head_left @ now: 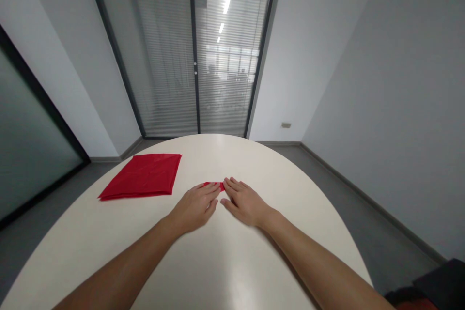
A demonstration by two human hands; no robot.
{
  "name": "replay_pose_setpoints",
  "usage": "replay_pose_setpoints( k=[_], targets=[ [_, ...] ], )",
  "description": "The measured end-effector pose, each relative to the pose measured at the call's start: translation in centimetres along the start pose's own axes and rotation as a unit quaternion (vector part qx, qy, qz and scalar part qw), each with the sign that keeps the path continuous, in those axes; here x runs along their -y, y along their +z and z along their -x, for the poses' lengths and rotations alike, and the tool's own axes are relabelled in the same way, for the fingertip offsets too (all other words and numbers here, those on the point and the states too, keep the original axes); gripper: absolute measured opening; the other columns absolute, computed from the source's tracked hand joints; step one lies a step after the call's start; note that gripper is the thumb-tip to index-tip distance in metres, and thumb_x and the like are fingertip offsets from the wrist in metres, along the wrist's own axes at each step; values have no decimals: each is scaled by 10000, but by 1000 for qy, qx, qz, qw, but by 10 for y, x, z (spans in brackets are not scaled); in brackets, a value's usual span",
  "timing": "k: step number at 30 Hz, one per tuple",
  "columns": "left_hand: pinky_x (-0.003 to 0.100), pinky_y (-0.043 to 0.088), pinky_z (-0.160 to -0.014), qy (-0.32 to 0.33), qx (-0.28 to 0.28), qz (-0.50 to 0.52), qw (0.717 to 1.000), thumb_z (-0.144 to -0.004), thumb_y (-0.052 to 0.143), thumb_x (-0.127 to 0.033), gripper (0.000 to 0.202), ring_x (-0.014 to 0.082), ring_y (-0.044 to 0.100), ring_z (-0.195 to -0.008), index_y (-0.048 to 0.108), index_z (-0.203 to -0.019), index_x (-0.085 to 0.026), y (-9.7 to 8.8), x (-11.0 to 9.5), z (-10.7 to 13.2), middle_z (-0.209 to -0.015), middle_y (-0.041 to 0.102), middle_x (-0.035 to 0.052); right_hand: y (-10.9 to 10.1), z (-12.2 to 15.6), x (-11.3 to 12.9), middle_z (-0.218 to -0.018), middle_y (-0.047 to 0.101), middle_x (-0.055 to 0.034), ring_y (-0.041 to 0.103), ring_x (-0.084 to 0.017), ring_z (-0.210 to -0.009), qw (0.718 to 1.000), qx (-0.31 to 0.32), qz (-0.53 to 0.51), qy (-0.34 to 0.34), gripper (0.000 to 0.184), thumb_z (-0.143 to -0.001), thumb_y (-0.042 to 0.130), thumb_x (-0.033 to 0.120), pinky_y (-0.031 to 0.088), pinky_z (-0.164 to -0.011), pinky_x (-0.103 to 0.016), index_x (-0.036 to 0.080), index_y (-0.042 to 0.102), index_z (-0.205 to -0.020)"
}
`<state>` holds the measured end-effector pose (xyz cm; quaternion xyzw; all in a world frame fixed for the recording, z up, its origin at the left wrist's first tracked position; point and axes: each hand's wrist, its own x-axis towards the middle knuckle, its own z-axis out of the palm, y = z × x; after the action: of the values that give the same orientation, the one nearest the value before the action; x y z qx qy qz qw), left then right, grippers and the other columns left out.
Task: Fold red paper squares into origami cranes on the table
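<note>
A small piece of red material (pixel 222 186), which looks folded, lies on the table between my hands and is mostly hidden under my fingers. My left hand (pixel 196 207) rests flat over its left part, fingers stretched out and pointing right. My right hand (pixel 245 202) lies flat at its right end, fingers extended forward and to the left. Neither hand is closed around anything. Farther left, apart from both hands, lies a larger flat stack of red folded sheets (pixel 143 177); whether they are cloth or paper I cannot tell.
The round white table (pixel 218 261) carries both red things. Beyond its far edge stands a glass partition (pixel 163 58) with blinds, and a grey wall (pixel 399 106) rises on the right. A dark object (pixel 441 283) sits at the lower right, off the table.
</note>
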<state>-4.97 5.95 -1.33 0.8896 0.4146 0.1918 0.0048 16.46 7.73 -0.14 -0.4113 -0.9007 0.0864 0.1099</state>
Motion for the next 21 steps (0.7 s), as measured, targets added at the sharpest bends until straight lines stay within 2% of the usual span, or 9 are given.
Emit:
replay_pose_setpoints(
  k=[9, 16, 21],
  targets=[
    [410, 515, -1025, -25, -39, -38, 998, -938, 443, -189, 333, 233, 666, -1148, 721, -1122, -180, -3, -2, -3, -1251, 707, 90, 1, -2, -3, -1506, 452, -211, 365, -332, -1441, 999, -37, 20, -29, 572, -1012, 438, 400, 320, -1187, -466, 25, 478, -1442],
    [426, 517, -996, -22, -65, -17, 997, -889, 567, -201, 221, 252, 668, -1116, 726, -1044, -201, -1, 1, 0, -1142, 746, 69, -3, -3, -4, -1306, 642, -137, 539, -274, -1255, 995, -84, 14, -54, 352, -998, 482, 317, 441, -1070, -426, 150, 651, -1258],
    [403, 519, -954, -39, -61, 4, 997, -893, 592, -196, 168, 241, 690, -1028, 714, -1008, -201, 0, 2, 0, -1084, 753, 63, -5, -3, -4, -1161, 692, -103, 582, -240, -1116, 993, -106, 3, -53, 246, -977, 528, 252, 476, -984, -377, 187, 720, -1116]
  ],
)
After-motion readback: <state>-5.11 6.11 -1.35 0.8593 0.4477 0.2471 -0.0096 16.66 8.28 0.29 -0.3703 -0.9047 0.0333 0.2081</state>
